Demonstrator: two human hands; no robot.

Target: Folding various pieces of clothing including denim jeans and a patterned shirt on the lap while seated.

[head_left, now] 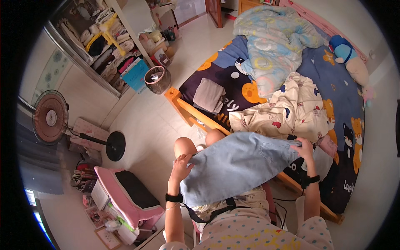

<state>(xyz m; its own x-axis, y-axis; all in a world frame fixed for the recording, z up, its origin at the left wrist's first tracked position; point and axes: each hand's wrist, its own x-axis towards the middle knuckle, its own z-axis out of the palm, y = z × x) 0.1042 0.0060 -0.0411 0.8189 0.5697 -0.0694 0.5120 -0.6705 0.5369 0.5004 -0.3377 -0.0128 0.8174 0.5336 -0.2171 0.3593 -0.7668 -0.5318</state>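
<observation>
A light-blue denim garment (229, 166) lies spread across my lap, with pocket-like seams toward its right end. My left hand (181, 167) is closed on its left edge, the fingertips partly hidden by the cloth. At the narrower right end, my right hand (305, 149) pinches the bunched fabric. Just beyond, on the bed, lies a rumpled cream cloth with coloured prints (287, 112). A folded grey-beige garment (209, 96) rests near the bed's wooden edge (200, 116).
A crumpled pastel quilt (275, 37) and a blue plush toy (343, 50) lie on the patterned bed. Left of me stand a floor fan (51, 118), a pink desk-like piece with a black top (135, 189), and a round bin (157, 81). An open wardrobe (104, 46) holds stacked clothes.
</observation>
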